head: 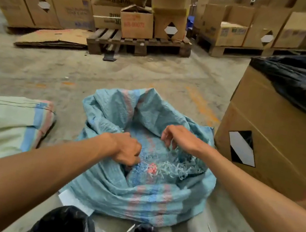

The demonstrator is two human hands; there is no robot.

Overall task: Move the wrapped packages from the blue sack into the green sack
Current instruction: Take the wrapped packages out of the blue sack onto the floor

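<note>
The blue woven sack (144, 195) lies crumpled on the concrete floor in front of me, its frayed mouth folded over. My left hand (127, 150) grips the frayed edge of the sack near the middle. My right hand (179, 137) hovers just above the sack's right rim with fingers loosely curled among loose threads; it holds nothing that I can make out. The pale green sack (7, 121) lies flat on the floor to the left. Two packages wrapped in black plastic (65, 224) sit at the bottom edge, close to me. The blue sack's inside is hidden.
A tall cardboard box (272, 142) lined with a black plastic bag stands right beside the blue sack. Wooden pallets (138, 42) stacked with cartons line the back. Flattened cardboard (55, 38) lies at back left. A white paper slip (72, 200) pokes out under the sack.
</note>
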